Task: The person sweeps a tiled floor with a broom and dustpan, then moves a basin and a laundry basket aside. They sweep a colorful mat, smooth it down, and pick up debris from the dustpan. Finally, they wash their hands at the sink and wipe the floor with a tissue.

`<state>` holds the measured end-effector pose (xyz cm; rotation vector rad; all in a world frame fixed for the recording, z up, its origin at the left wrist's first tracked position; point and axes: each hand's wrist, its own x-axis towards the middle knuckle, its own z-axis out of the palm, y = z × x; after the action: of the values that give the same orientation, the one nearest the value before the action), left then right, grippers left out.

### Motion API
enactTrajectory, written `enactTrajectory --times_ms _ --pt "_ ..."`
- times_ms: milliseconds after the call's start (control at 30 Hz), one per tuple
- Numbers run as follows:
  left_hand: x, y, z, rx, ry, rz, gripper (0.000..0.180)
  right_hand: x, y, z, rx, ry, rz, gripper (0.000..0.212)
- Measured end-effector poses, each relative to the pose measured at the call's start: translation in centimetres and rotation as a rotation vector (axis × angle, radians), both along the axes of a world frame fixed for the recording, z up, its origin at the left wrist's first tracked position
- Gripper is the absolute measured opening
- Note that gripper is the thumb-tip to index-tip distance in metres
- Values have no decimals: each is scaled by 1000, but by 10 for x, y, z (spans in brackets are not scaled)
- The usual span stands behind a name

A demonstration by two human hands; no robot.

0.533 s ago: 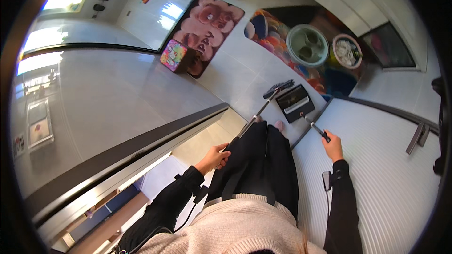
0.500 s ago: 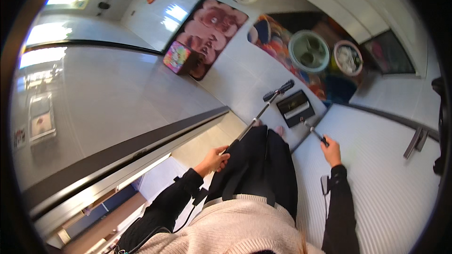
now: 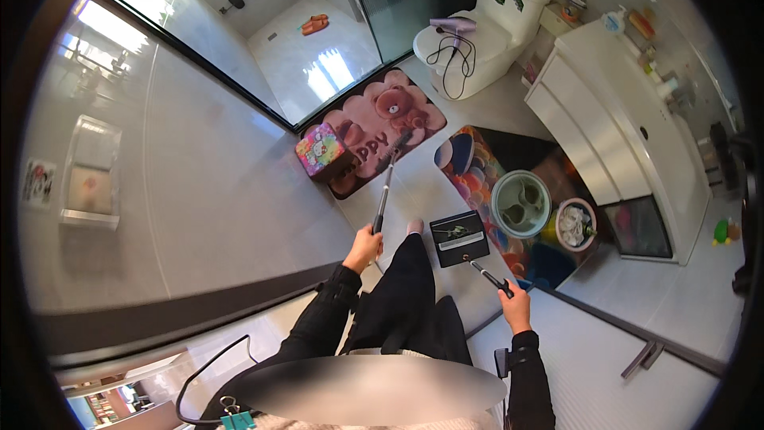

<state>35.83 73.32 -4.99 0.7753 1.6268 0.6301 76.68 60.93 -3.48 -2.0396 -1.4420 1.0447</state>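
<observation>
My left hand (image 3: 364,248) is closed round the dark grip of a long-handled broom (image 3: 385,191). The broom's bristle head reaches the edge of a pink bear-patterned mat (image 3: 374,126). In my right hand (image 3: 516,307) is the handle of a black long-handled dustpan (image 3: 459,240), which rests on the tiles in front of my feet. Some debris lies in the pan, too small to name. Beside the broom head, a colourful box-shaped stool (image 3: 325,152) stands on the mat's left end.
A toilet (image 3: 497,28) carries a purple hair dryer (image 3: 455,25) on its lid. On a multicoloured mat (image 3: 468,179) stand a pale green basin (image 3: 520,204) and a pink-rimmed bin (image 3: 575,224). A white cabinet (image 3: 589,119) lines the right; orange slippers (image 3: 314,25) lie behind glass.
I have moved forward into the room. The broom head has swung from beside the dustpan over to the pink mat. Both hands keep their hold.
</observation>
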Motion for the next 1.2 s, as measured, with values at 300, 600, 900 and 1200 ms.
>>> enactTrajectory --times_ms 300,600,900,1200 --pt "-63 319 -96 93 321 -13 13 -47 171 3 -116 -41 54 40" --pt "-96 510 -143 72 205 11 11 -60 273 -26 -161 -44 92 42" --pt "-63 394 -135 153 731 -625 43 -48 312 -33 -178 -41 162 42" --pt "-99 289 51 -310 374 -352 50 -45 325 -29 -257 -72 208 41"
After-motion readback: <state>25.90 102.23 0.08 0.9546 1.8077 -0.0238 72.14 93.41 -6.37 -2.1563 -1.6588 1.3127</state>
